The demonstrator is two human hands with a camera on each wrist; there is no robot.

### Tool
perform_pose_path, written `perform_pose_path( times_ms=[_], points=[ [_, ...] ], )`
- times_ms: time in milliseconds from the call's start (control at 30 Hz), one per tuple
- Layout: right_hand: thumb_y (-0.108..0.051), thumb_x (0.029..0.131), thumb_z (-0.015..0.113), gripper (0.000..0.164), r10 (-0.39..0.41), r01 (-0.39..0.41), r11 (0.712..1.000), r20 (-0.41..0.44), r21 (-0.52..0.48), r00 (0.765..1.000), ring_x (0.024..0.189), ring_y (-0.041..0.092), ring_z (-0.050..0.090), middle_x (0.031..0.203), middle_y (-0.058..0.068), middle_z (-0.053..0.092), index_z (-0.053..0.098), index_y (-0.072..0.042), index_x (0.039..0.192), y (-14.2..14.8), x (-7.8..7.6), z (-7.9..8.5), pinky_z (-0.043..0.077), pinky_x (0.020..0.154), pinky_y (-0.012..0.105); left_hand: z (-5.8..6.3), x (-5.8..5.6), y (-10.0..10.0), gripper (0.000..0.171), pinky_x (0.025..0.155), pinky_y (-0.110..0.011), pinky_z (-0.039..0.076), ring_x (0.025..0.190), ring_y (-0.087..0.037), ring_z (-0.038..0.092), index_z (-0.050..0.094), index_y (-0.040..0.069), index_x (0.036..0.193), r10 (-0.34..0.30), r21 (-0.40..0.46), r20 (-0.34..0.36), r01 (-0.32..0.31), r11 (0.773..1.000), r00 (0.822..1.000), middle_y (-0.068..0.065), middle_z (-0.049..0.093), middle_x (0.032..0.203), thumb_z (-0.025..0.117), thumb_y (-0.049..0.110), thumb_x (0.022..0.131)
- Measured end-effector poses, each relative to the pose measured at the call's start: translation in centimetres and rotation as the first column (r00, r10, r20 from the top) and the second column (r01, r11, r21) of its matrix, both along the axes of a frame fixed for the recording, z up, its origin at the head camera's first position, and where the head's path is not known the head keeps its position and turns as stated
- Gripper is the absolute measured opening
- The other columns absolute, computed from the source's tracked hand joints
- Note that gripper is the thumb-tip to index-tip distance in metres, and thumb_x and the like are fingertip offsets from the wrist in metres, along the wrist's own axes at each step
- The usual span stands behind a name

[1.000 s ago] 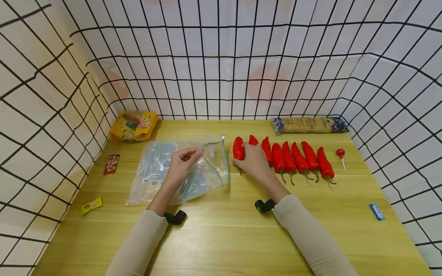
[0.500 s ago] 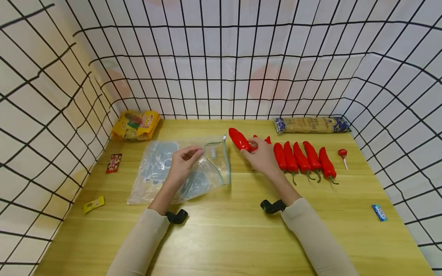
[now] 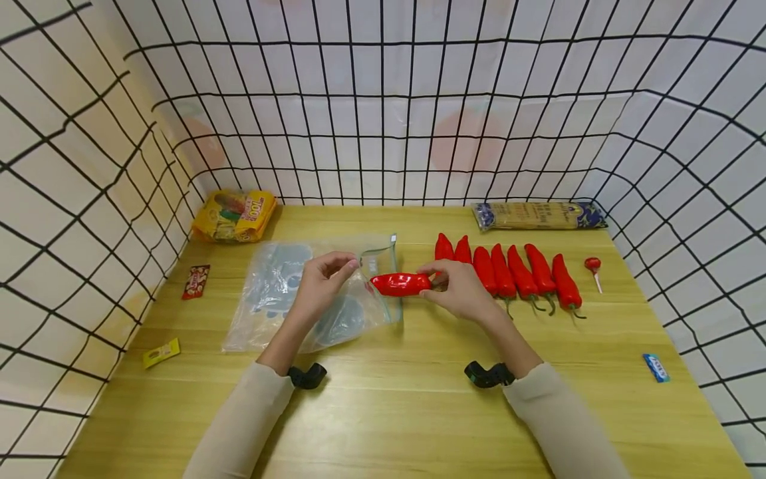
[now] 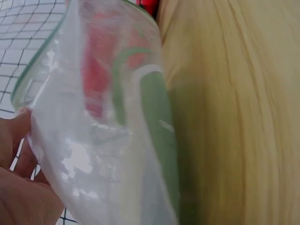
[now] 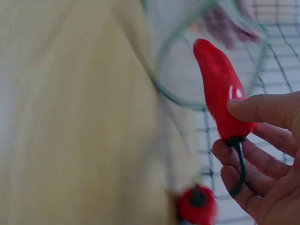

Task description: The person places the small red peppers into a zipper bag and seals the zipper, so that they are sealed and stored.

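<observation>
A clear zip bag (image 3: 341, 326) with blue printed shapes lies on the table, its green-edged mouth held apart toward the right. My left hand (image 3: 320, 283) pinches the upper edge of that mouth between thumb and fingers. In my right hand (image 3: 463, 291) is a red chili pepper (image 3: 399, 285), gripped near its stem end. The pepper points left, its tip at the bag's opening. From the right wrist, the thumb presses the pepper's side (image 5: 222, 93) and the green stem hangs over the fingers. Through the plastic (image 4: 75, 140) in the left wrist view, red shows blurred.
Several red peppers (image 3: 541, 269) lie in a row on the right, with a lollipop (image 3: 592, 265) beside them. A yellow packet (image 3: 236, 216) and a noodle pack (image 3: 538, 216) lie at the back. Small sweets (image 3: 161, 353) lie at the sides. Black wire mesh (image 3: 383, 100) surrounds the table.
My right hand has lifted the leftmost pepper from the row, turned it sideways and carried it to the bag's mouth. The left hand keeps its pinch on the bag, almost still.
</observation>
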State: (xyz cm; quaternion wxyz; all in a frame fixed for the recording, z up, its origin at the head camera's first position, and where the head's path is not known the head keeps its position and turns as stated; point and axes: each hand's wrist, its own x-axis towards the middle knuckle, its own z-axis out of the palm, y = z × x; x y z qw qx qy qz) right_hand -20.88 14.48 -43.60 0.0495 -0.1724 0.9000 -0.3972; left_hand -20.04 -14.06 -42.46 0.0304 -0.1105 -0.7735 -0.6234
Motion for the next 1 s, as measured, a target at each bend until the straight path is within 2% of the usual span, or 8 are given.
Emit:
perform_pose_path(
  times_ms=[167, 400, 500, 633, 733, 867, 933, 1000],
  points=[
    [-0.016, 0.082, 0.078, 0.040, 0.031, -0.031, 0.999, 0.040, -0.015, 0.999, 0.097, 0.019, 0.067, 0.112, 0.002, 0.070, 0.067, -0.015, 0.120, -3.3, -0.1, -1.6, 0.055, 0.087, 0.039, 0.2, 0.2, 0.7, 0.018, 0.087, -0.022, 0.051, 0.099, -0.025, 0.066, 0.070, 0.001, 0.104, -0.028, -0.011, 0.014, 0.029, 1.000, 1.000, -0.018, 0.071, 0.104, 0.064, 0.014, 0.094],
    [-0.021, 0.083, 0.078, 0.045, 0.029, -0.029, 0.999, 0.008, 0.032, 1.000, 0.105, 0.020, 0.064, 0.115, 0.000, 0.069, 0.064, -0.013, 0.125, -5.3, 0.0, -2.6, 0.052, 0.095, 0.041, -0.2, 0.2, 1.2, 0.022, 0.078, -0.020, 0.050, 0.097, -0.035, 0.063, 0.069, -0.002, 0.107, -0.022, -0.016, 0.038, 0.023, 1.000, 0.999, -0.020, 0.070, 0.106, 0.064, 0.015, 0.094],
    [-0.024, 0.085, 0.076, 0.045, 0.009, -0.009, 1.000, 0.011, -0.013, 1.000, 0.109, 0.023, 0.063, 0.119, 0.002, 0.067, 0.063, -0.013, 0.126, -4.7, 0.4, -2.2, 0.050, 0.096, 0.045, -0.3, 0.2, 1.2, 0.022, 0.073, -0.019, 0.050, 0.094, -0.035, 0.062, 0.069, -0.001, 0.107, -0.020, -0.009, 0.041, 0.020, 1.000, 0.999, -0.022, 0.070, 0.105, 0.064, 0.015, 0.094],
    [-0.026, 0.093, 0.066, 0.039, 0.003, 0.005, 0.989, 0.056, -0.149, 0.998, 0.106, 0.023, 0.065, 0.120, 0.007, 0.067, 0.060, -0.011, 0.128, -3.4, 1.1, -1.8, 0.051, 0.095, 0.044, -0.3, 0.3, 1.2, 0.020, 0.067, -0.018, 0.049, 0.088, -0.030, 0.060, 0.070, -0.001, 0.105, -0.014, -0.010, 0.039, 0.014, 1.000, 0.999, -0.024, 0.070, 0.105, 0.065, 0.015, 0.093],
    [-0.032, 0.100, 0.054, 0.042, 0.050, -0.005, 0.964, 0.164, -0.266, 0.985, 0.108, 0.027, 0.065, 0.123, 0.012, 0.065, 0.053, -0.008, 0.135, -2.8, 1.6, -1.6, 0.051, 0.096, 0.043, -0.3, 0.4, 1.2, 0.020, 0.066, -0.017, 0.048, 0.087, -0.028, 0.060, 0.070, 0.000, 0.105, -0.006, -0.015, 0.049, 0.007, 1.000, 0.999, -0.024, 0.069, 0.107, 0.066, 0.016, 0.093],
    [-0.044, 0.105, 0.034, 0.059, 0.163, -0.011, 0.901, 0.317, -0.433, 0.934, 0.123, 0.038, 0.056, 0.139, 0.023, 0.052, 0.036, -0.002, 0.146, -3.3, 1.9, -1.9, 0.044, 0.105, 0.048, -0.6, 0.5, 1.3, 0.019, 0.067, -0.017, 0.049, 0.091, -0.036, 0.061, 0.070, 0.002, 0.105, 0.009, 0.006, 0.061, -0.010, 1.000, 0.998, -0.026, 0.068, 0.108, 0.066, 0.015, 0.093],
    [-0.051, 0.104, 0.026, 0.067, 0.199, 0.005, 0.867, 0.356, -0.498, 0.913, 0.129, 0.040, 0.050, 0.145, 0.025, 0.045, 0.030, -0.001, 0.149, -3.9, 2.0, -2.1, 0.040, 0.108, 0.049, -0.8, 0.6, 1.4, 0.018, 0.068, -0.017, 0.049, 0.092, -0.038, 0.061, 0.069, 0.002, 0.105, 0.018, 0.022, 0.054, -0.019, 1.000, 0.998, -0.025, 0.069, 0.106, 0.065, 0.015, 0.093],
    [-0.057, 0.102, 0.021, 0.074, 0.203, 0.039, 0.841, 0.381, -0.540, 0.902, 0.132, 0.040, 0.048, 0.147, 0.025, 0.043, 0.027, -0.002, 0.150, -4.5, 2.1, -2.3, 0.038, 0.110, 0.049, -1.0, 0.6, 1.6, 0.019, 0.071, -0.018, 0.050, 0.094, -0.039, 0.062, 0.069, 0.001, 0.106, 0.024, 0.036, 0.043, -0.026, 0.999, 0.999, -0.021, 0.070, 0.103, 0.065, 0.016, 0.094]
  ],
)
